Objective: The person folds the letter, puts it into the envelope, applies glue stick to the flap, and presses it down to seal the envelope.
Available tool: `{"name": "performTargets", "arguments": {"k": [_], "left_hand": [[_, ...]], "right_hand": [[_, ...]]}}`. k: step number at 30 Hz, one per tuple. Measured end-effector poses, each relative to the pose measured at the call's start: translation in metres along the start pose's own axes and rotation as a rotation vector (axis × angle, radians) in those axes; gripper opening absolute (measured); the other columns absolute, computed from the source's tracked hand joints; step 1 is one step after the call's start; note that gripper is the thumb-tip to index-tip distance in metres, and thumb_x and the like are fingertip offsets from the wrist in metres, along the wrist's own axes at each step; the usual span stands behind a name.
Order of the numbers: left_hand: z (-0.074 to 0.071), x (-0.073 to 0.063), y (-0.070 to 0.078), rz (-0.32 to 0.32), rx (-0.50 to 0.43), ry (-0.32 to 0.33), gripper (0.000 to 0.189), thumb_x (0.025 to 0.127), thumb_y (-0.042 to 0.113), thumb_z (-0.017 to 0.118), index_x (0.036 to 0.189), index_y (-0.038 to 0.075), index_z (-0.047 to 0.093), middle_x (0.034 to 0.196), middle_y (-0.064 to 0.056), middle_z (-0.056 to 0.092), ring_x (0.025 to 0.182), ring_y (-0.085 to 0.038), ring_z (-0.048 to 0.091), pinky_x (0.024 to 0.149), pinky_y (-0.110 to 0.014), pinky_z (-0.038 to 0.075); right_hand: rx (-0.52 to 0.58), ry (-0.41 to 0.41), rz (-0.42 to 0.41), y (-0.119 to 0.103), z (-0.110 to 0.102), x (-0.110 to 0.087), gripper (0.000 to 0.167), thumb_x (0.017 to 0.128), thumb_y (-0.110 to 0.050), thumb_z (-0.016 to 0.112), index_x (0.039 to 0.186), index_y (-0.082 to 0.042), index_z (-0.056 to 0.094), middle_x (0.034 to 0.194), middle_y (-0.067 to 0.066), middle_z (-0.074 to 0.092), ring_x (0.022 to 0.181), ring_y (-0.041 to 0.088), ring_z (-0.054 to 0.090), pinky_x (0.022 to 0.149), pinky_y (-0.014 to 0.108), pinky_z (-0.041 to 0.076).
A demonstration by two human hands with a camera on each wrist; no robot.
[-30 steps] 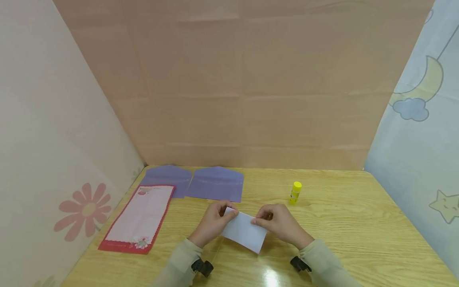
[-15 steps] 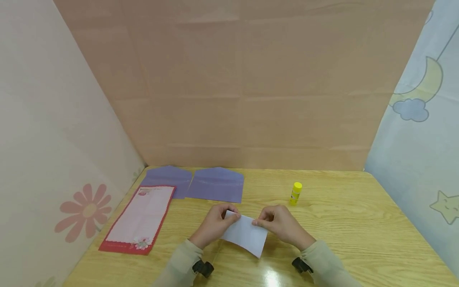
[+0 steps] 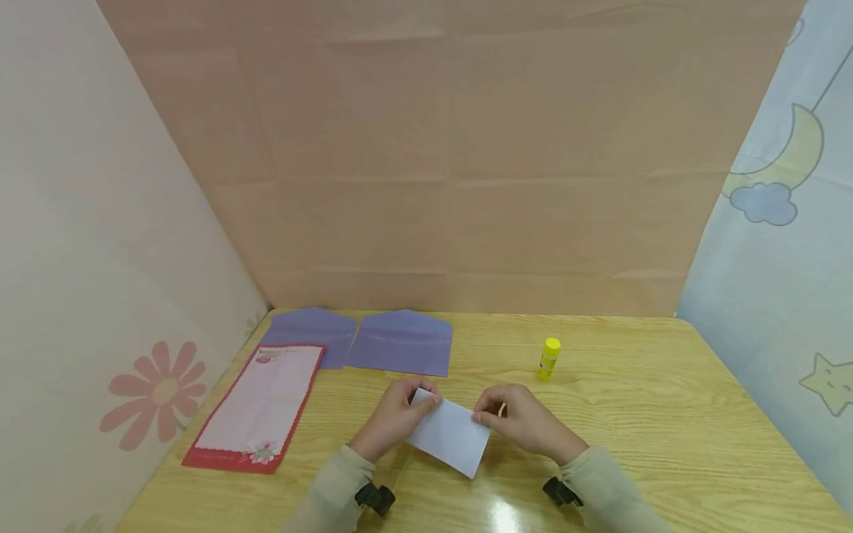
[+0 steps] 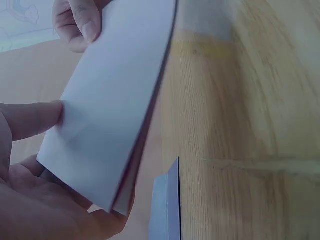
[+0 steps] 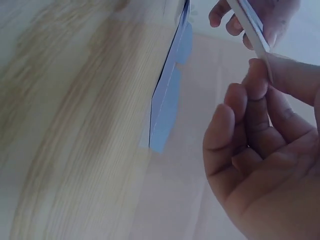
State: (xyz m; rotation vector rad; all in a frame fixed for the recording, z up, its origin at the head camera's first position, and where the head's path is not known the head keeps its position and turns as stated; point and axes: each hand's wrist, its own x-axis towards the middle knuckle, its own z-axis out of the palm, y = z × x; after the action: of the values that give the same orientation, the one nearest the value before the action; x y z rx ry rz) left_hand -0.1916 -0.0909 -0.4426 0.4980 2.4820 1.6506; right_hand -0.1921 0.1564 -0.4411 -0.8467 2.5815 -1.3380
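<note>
Against the glue stick [image 3: 549,359] as landmark, the folded paper [image 3: 449,437] is sitting to its left and nearer the person; it is being held above the tabletop [image 3: 666,414] by both hands. Compared with a moment ago, the paper's lower edge is bowing less and running straighter; the paper is lying slightly farther from the glue stick, and the right hand [image 3: 523,422] is now pinching nearer the sheet's corner. For the work in hand, this is reading, in judgement, as a small regrip on the fold; nothing is indicating that the paper is being released.

The left hand [image 3: 393,416] is gripping the paper's far end from the glue stick, thumb pressing the upper face, fingers supporting beneath; the right hand is pinching narrowly between thumb and forefinger, its other fingers curling inward.

The paper is showing a plain white outer face with faint creasing near the left thumb; its layers are parting slightly at one edge, where a thin reddish line is showing.
</note>
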Motion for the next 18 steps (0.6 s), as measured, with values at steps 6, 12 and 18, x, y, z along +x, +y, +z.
{"name": "performTargets", "arguments": {"k": [6,12,18], "left_hand": [[0.008,0.001,0.002,-0.009,0.004,-0.041,0.010,0.099,0.022,0.065,0.098,0.013,0.070,0.094,-0.004,0.066,0.076,-0.014,0.060,0.064,-0.030,0.052],[0.005,0.007,-0.003,0.006,0.140,0.016,0.021,0.099,0.027,0.063,0.105,0.010,0.075,0.095,-0.004,0.069,0.075,-0.012,0.057,0.067,-0.028,0.049],[-0.015,0.018,-0.020,0.009,0.422,0.124,0.028,0.100,0.021,0.061,0.115,0.001,0.072,0.114,-0.013,0.071,0.108,-0.033,0.064,0.091,-0.050,0.051]], "right_hand": [[-0.005,-0.014,0.010,-0.003,0.004,0.004,0.011,0.096,-0.024,0.069,0.087,-0.020,0.073,0.080,-0.010,0.067,0.073,0.006,0.057,0.062,0.026,0.048],[-0.038,0.012,0.036,0.001,0.005,0.005,0.009,0.096,-0.019,0.068,0.087,-0.017,0.072,0.079,-0.009,0.065,0.073,0.006,0.057,0.063,0.025,0.048],[-0.066,0.040,0.063,0.010,0.003,0.003,0.007,0.094,-0.013,0.069,0.087,-0.016,0.072,0.079,-0.009,0.063,0.072,0.006,0.055,0.062,0.024,0.048]]}}
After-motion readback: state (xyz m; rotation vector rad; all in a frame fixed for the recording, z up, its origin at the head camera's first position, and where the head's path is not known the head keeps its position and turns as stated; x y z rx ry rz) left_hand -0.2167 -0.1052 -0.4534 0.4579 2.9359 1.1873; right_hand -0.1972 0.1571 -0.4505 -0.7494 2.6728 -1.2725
